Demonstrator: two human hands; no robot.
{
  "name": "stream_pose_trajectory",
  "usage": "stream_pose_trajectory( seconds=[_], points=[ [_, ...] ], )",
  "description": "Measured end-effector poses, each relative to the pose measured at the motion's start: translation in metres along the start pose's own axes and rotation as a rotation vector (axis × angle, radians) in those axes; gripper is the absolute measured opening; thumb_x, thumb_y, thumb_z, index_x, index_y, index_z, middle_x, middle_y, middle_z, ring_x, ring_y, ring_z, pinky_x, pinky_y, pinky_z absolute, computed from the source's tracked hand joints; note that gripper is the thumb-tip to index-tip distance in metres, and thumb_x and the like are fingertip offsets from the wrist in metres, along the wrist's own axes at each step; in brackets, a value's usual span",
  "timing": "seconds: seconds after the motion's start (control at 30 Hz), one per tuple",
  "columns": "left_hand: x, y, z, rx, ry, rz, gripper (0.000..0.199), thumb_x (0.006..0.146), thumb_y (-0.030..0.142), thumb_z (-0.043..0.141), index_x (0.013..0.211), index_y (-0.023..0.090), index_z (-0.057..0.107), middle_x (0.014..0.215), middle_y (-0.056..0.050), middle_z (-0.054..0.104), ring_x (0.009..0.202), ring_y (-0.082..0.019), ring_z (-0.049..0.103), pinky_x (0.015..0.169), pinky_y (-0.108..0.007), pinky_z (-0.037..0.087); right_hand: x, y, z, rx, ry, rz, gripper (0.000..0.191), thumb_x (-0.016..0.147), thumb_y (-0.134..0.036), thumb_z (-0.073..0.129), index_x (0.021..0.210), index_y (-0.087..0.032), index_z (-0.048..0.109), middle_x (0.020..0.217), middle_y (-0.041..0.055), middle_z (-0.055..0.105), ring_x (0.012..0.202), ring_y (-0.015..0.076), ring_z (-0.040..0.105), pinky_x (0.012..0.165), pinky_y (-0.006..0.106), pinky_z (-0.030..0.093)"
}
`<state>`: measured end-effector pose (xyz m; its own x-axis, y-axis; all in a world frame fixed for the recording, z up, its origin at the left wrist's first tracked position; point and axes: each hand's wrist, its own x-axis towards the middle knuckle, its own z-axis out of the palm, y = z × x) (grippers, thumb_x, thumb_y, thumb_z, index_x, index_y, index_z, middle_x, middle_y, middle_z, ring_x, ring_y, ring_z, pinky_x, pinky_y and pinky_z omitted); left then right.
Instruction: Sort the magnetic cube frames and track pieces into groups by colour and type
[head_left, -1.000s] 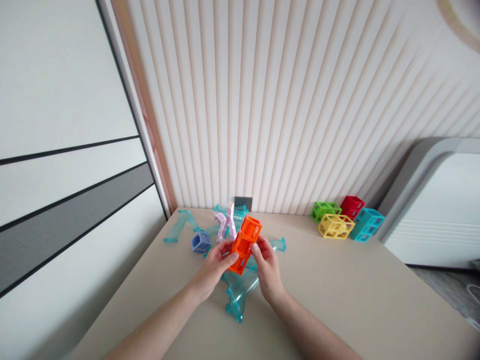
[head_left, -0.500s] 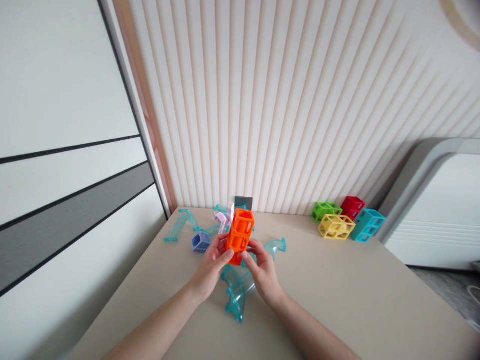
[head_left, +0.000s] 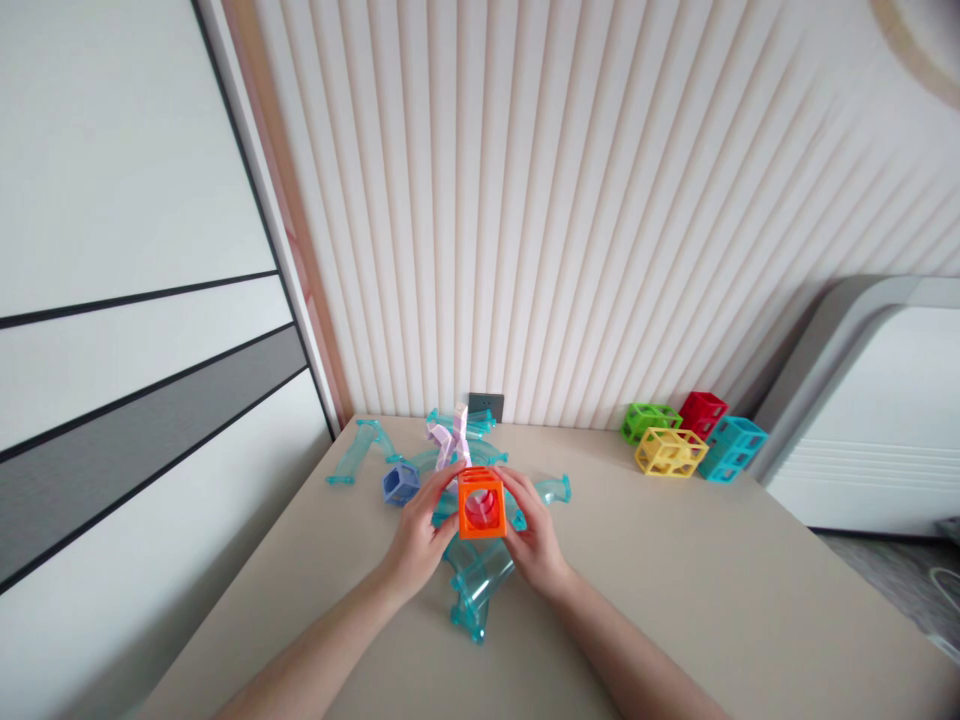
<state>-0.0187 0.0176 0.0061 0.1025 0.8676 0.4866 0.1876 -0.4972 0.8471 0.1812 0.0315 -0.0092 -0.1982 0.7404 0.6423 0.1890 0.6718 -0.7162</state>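
Note:
Between my two hands is an orange open-frame block (head_left: 481,530), its square end with a round hole facing me. My left hand (head_left: 420,530) grips its left side, and my right hand (head_left: 534,532) grips its right side. Under and behind the hands lie clear teal tube pieces (head_left: 480,580). A small blue-violet cube frame (head_left: 401,484) rests left of my left hand. Pale lilac pieces (head_left: 444,440) stand just behind the orange block, partly hidden by it.
At the table's back right sit a green block (head_left: 649,420), a yellow block (head_left: 670,453), a red block (head_left: 703,414) and a blue block (head_left: 733,448). A teal tube (head_left: 352,460) lies back left. A ribbed wall with a dark socket (head_left: 486,405) borders the table (head_left: 675,580).
The orange block has been tipped from upright so that its end now faces me. Both hands have shifted their hold to its sides.

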Motion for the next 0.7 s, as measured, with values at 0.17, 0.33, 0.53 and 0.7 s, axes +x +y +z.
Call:
stream_pose_trajectory(
  seconds=[0.17, 0.33, 0.53, 0.7],
  points=[
    [0.003, -0.003, -0.005, 0.066, -0.03, 0.042, 0.049, 0.085, 0.021, 0.071, 0.132, 0.03, 0.064, 0.136, -0.006, 0.067, 0.127, -0.028, 0.059, 0.112, -0.04, 0.041, 0.004, 0.005, -0.012, -0.085, -0.105, -0.041, 0.05, 0.095, -0.038, 0.064, 0.144, -0.029, 0.054, 0.136, 0.0141, 0.061, 0.125, 0.0302, 0.059, 0.105, 0.045, 0.049],
    [0.004, -0.002, -0.007, 0.06, -0.055, 0.002, 0.049, 0.082, 0.021, 0.074, 0.13, 0.031, 0.066, 0.133, -0.007, 0.069, 0.124, -0.029, 0.062, 0.109, -0.04, 0.044, 0.009, 0.002, -0.02, -0.07, -0.163, -0.053, 0.051, 0.095, -0.041, 0.064, 0.144, -0.03, 0.054, 0.135, 0.0129, 0.062, 0.124, 0.0309, 0.059, 0.104, 0.047, 0.049],
    [0.002, -0.002, -0.006, 0.023, -0.052, -0.026, 0.051, 0.078, 0.013, 0.075, 0.126, 0.03, 0.069, 0.128, -0.006, 0.071, 0.121, -0.029, 0.064, 0.108, -0.041, 0.046, 0.009, -0.004, -0.019, 0.002, -0.151, -0.047, 0.045, 0.094, -0.042, 0.065, 0.138, -0.031, 0.059, 0.129, 0.0122, 0.064, 0.12, 0.0297, 0.061, 0.102, 0.045, 0.051],
    [0.001, -0.005, -0.006, 0.018, -0.029, -0.021, 0.05, 0.076, 0.014, 0.078, 0.122, 0.03, 0.071, 0.125, -0.007, 0.073, 0.118, -0.03, 0.066, 0.106, -0.04, 0.047, 0.008, -0.003, -0.017, 0.026, -0.146, -0.047, 0.042, 0.093, -0.04, 0.066, 0.134, -0.031, 0.059, 0.129, 0.0117, 0.064, 0.12, 0.0292, 0.061, 0.103, 0.044, 0.05]
  ],
)
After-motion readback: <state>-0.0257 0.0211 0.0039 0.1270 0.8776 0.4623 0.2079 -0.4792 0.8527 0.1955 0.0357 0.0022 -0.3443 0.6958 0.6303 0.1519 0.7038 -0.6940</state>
